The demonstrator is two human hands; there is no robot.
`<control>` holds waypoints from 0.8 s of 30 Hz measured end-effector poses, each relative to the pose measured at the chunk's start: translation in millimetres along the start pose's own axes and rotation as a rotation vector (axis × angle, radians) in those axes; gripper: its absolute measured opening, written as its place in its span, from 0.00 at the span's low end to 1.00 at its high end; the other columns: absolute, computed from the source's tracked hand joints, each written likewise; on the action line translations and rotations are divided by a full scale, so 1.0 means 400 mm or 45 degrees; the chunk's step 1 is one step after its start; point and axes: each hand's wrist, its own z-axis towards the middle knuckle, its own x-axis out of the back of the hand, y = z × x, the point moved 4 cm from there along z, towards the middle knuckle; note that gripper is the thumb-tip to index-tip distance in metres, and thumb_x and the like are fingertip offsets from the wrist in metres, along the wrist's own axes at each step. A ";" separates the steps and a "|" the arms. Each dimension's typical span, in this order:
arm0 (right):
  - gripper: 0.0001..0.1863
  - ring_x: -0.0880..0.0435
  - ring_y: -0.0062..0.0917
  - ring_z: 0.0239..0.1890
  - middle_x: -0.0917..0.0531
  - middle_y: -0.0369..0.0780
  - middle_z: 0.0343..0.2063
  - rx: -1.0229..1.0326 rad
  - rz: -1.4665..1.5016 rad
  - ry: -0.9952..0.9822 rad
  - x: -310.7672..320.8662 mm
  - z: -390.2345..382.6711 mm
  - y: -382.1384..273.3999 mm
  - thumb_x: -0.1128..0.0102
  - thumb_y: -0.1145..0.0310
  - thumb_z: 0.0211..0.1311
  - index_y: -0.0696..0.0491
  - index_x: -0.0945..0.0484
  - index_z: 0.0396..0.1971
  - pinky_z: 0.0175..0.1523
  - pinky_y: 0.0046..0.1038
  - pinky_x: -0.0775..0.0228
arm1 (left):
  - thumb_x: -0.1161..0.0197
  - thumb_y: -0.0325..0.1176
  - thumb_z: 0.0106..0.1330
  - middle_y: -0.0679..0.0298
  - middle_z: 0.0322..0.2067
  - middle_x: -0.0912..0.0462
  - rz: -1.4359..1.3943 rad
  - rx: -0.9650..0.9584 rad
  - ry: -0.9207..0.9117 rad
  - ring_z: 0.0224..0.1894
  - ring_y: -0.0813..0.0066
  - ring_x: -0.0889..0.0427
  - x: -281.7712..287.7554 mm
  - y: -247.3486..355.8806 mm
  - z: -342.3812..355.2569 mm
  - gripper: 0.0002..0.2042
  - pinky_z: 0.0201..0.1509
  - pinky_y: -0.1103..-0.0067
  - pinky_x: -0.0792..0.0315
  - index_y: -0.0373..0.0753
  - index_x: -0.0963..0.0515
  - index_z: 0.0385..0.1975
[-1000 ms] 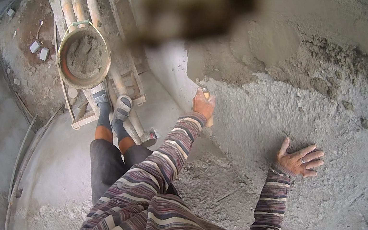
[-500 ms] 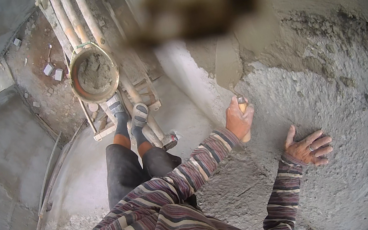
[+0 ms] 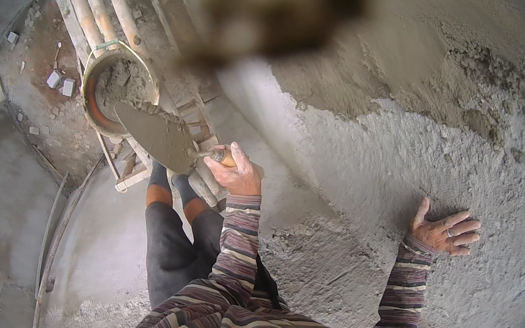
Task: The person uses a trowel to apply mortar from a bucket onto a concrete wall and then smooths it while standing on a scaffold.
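My left hand [image 3: 236,175] grips the wooden handle [image 3: 222,157] of a trowel, whose broad blade [image 3: 154,137] carries wet grey mortar over the lower rim of a bucket [image 3: 91,106] holding more mortar. My right hand [image 3: 448,234] lies spread, with a ring on one finger, on rough pale plaster [image 3: 361,175] at the right. Darker wet mortar [image 3: 421,75] covers the upper part of that surface, with a ragged lower edge.
Long poles [image 3: 101,10] form a walkway beneath the bucket and my legs [image 3: 169,249]. Broken pale blocks [image 3: 68,87] lie on the dirt floor. A curved pipe [image 3: 46,238] runs along the left. A blurred dark mass [image 3: 277,1] hides the top middle.
My left hand and trowel have moved left from the wall to the bucket, and mortar now shows heaped on the blade. My right hand stays spread on the plaster.
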 end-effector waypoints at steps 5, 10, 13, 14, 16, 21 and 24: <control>0.51 0.61 0.50 0.69 0.50 0.59 0.64 0.027 -0.024 0.010 0.009 0.007 -0.001 0.64 0.30 0.55 0.62 0.50 0.64 0.66 0.53 0.81 | 0.42 0.28 0.54 0.42 0.27 0.25 0.087 -0.104 -1.169 0.32 0.42 0.23 -0.158 0.018 -0.294 0.16 0.36 0.62 0.28 0.29 0.36 0.39; 0.52 0.56 0.50 0.68 0.47 0.59 0.63 0.035 -0.059 0.053 -0.002 0.015 -0.014 0.61 0.30 0.54 0.63 0.48 0.63 0.66 0.53 0.78 | 0.44 0.26 0.53 0.46 0.22 0.26 -0.051 0.006 -0.954 0.27 0.42 0.24 0.047 -0.021 -0.190 0.14 0.30 0.61 0.30 0.31 0.36 0.38; 0.51 0.43 0.49 0.63 0.42 0.52 0.63 0.016 -0.109 0.117 0.026 0.008 0.013 0.59 0.27 0.51 0.57 0.43 0.63 0.57 0.55 0.54 | 0.42 0.33 0.53 0.42 0.23 0.24 0.612 -0.161 -0.570 0.29 0.41 0.24 0.154 -0.233 0.211 0.16 0.34 0.59 0.29 0.32 0.36 0.37; 0.50 0.42 0.47 0.63 0.41 0.50 0.63 0.033 -0.119 0.168 0.044 0.020 0.004 0.59 0.27 0.51 0.54 0.42 0.63 0.56 0.52 0.50 | 0.42 0.35 0.54 0.40 0.27 0.23 0.845 -0.125 -0.486 0.32 0.40 0.23 0.198 -0.264 0.361 0.17 0.38 0.59 0.28 0.31 0.35 0.38; 0.50 0.49 0.51 0.65 0.46 0.54 0.64 0.008 -0.108 0.043 0.057 0.030 -0.009 0.62 0.30 0.54 0.60 0.45 0.63 0.60 0.55 0.56 | 0.45 0.39 0.57 0.39 0.35 0.22 1.194 0.050 -0.437 0.40 0.45 0.22 0.267 -0.320 0.640 0.21 0.47 0.62 0.27 0.29 0.32 0.44; 0.51 0.55 0.56 0.66 0.50 0.59 0.63 0.028 -0.134 -0.026 0.056 0.043 -0.069 0.64 0.31 0.56 0.66 0.48 0.62 0.64 0.57 0.61 | 0.45 0.35 0.57 0.46 0.42 0.21 1.531 0.175 -0.364 0.47 0.51 0.22 0.315 -0.390 0.987 0.18 0.51 0.66 0.27 0.31 0.27 0.45; 0.52 0.55 0.56 0.66 0.50 0.59 0.64 0.068 -0.183 -0.023 0.078 0.059 -0.058 0.64 0.31 0.56 0.66 0.49 0.62 0.64 0.58 0.61 | 0.48 0.33 0.57 0.44 0.46 0.24 1.572 0.170 -0.794 0.52 0.53 0.25 0.208 -0.319 0.926 0.18 0.55 0.69 0.29 0.30 0.26 0.45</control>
